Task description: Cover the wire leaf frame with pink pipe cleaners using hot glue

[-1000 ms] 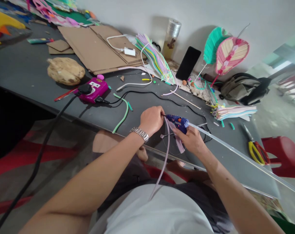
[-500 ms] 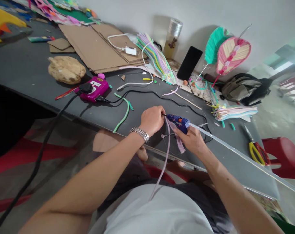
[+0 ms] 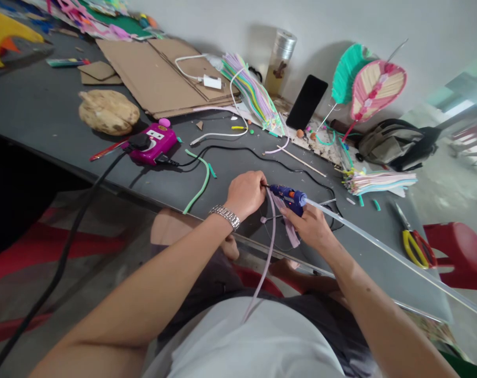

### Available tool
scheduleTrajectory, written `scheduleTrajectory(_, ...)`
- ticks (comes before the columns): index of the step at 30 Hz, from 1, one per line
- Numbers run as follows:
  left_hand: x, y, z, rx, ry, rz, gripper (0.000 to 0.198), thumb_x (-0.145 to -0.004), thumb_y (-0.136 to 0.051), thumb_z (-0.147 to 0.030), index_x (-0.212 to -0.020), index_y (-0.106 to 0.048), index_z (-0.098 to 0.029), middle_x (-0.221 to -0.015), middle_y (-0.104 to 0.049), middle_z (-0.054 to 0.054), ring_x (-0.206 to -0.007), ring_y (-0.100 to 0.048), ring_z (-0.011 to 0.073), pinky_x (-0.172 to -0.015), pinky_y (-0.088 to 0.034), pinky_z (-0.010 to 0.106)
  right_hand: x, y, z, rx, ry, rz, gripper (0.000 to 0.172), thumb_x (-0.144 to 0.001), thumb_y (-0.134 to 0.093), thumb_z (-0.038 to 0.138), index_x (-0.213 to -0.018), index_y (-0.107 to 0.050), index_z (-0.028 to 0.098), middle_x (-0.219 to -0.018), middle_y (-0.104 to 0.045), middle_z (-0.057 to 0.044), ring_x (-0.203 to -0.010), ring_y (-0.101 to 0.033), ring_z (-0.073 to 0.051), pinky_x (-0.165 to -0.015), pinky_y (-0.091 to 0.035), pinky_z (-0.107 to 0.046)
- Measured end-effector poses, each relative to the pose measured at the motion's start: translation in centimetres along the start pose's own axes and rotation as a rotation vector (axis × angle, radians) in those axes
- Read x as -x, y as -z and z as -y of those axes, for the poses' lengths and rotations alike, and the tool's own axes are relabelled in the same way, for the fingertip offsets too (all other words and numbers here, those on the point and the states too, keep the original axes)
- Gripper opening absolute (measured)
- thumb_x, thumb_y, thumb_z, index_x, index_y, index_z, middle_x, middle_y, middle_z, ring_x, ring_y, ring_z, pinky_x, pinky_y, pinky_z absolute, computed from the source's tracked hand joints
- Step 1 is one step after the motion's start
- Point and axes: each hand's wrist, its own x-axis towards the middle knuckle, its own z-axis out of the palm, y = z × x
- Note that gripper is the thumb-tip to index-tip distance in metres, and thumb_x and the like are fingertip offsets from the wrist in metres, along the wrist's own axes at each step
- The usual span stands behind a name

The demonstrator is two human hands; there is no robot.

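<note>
My right hand [image 3: 311, 224] is wrapped round a blue glue gun [image 3: 286, 196], whose nozzle points left at my left fingertips. A long clear glue stick [image 3: 364, 229] runs out of the gun's back to the right. My left hand [image 3: 247, 194], with a metal watch on its wrist, is closed in a pinch by the nozzle. From that pinch a pale purple pipe cleaner [image 3: 270, 252] hangs down to my shirt; its upper end is hidden by the fingers. A flat purple piece [image 3: 292, 233] shows below the gun, its upper part partly covered.
A magenta power socket [image 3: 154, 144] with black cords lies left on the grey table [image 3: 230, 157]. Behind are cardboard sheets [image 3: 139, 73], pipe cleaner bundles [image 3: 256, 94], a bottle [image 3: 279, 60] and a phone [image 3: 307, 101]. Scissors [image 3: 413, 244] lie by the right edge.
</note>
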Motion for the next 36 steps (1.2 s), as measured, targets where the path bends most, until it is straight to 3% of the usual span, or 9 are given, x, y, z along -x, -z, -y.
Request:
scheduleTrajectory(7, 0.1, 0.3, -0.3, -0.014, 0.0, 0.014, 0.016, -0.09, -0.061, -0.017, -0.1, -0.073, -0.021, -0.103, -0.077, 0.007, -0.099, -0.07, 0.0238, -0.087, -0.052, 0.034, -0.1, 0.2, 0.5, 0.031, 0.058, 0.009, 0.03, -0.092, -0.06, 0.048, -0.083, -0.071, 0.022, -0.074, -0.064, -0.006, -0.083, -0.064, -0.025, -0.075, -0.05, -0.035)
scheduleTrajectory(20, 0.3, 0.1, 0.3, 0.024, -0.031, -0.026, 0.017, -0.09, -0.063, -0.015, -0.105, -0.068, -0.019, -0.097, -0.075, 0.007, -0.094, -0.069, 0.0227, -0.086, -0.051, 0.034, 1.2, 1.2, 0.7, -0.136, -0.22, -0.025, 0.046, -0.085, -0.066, 0.063, -0.086, -0.076, 0.018, -0.057, -0.063, -0.002, -0.064, -0.064, -0.023, -0.062, -0.049, -0.033)
scheduleTrajectory(26, 0.7, 0.0, 1.0, 0.053, -0.084, -0.046, 0.016, -0.089, -0.064, -0.014, -0.102, -0.07, -0.019, -0.097, -0.071, 0.006, -0.09, -0.068, 0.0202, -0.087, -0.053, 0.033, 1.9, 0.7, -0.6, -0.302, -0.256, -0.027, 0.052, -0.082, -0.071, 0.066, -0.096, -0.077, 0.016, -0.069, -0.071, -0.004, -0.058, -0.06, -0.019, -0.055, -0.05, -0.03)
scheduleTrajectory(30, 0.7, -0.1, 1.3, 0.058, -0.086, -0.055, 0.02, -0.087, -0.066, -0.015, -0.106, -0.071, -0.02, -0.097, -0.071, 0.005, -0.089, -0.068, 0.0199, -0.086, -0.053, 0.032, 2.7, 0.0, -0.9, -0.414, -0.28, -0.1, 0.054, -0.081, -0.072, 0.065, -0.099, -0.076, 0.015, -0.081, -0.077, -0.008, -0.06, -0.063, -0.019, -0.057, -0.055, -0.031)
scheduleTrajectory(34, 0.4, -0.1, 1.0, 0.025, -0.066, -0.036, 0.022, -0.088, -0.066, -0.016, -0.108, -0.073, -0.022, -0.097, -0.072, 0.004, -0.092, -0.068, 0.0202, -0.085, -0.052, 0.031, 4.5, -1.2, 0.0, -0.341, -0.223, -0.248, 0.041, -0.084, -0.073, 0.058, -0.098, -0.073, 0.019, -0.081, -0.076, -0.006, -0.067, -0.067, -0.021, -0.064, -0.058, -0.032)
scheduleTrajectory(36, 0.2, 0.0, 0.7, 0.012, -0.027, -0.026, 0.021, -0.089, -0.063, -0.018, -0.105, -0.075, -0.025, -0.098, -0.072, 0.003, -0.091, -0.068, 0.02, -0.082, -0.051, 0.031, 5.6, -1.7, 0.8, -0.266, -0.153, -0.262, 0.029, -0.088, -0.071, 0.05, -0.094, -0.07, 0.022, -0.076, -0.073, -0.004, -0.065, -0.066, -0.02, -0.064, -0.057, -0.031)
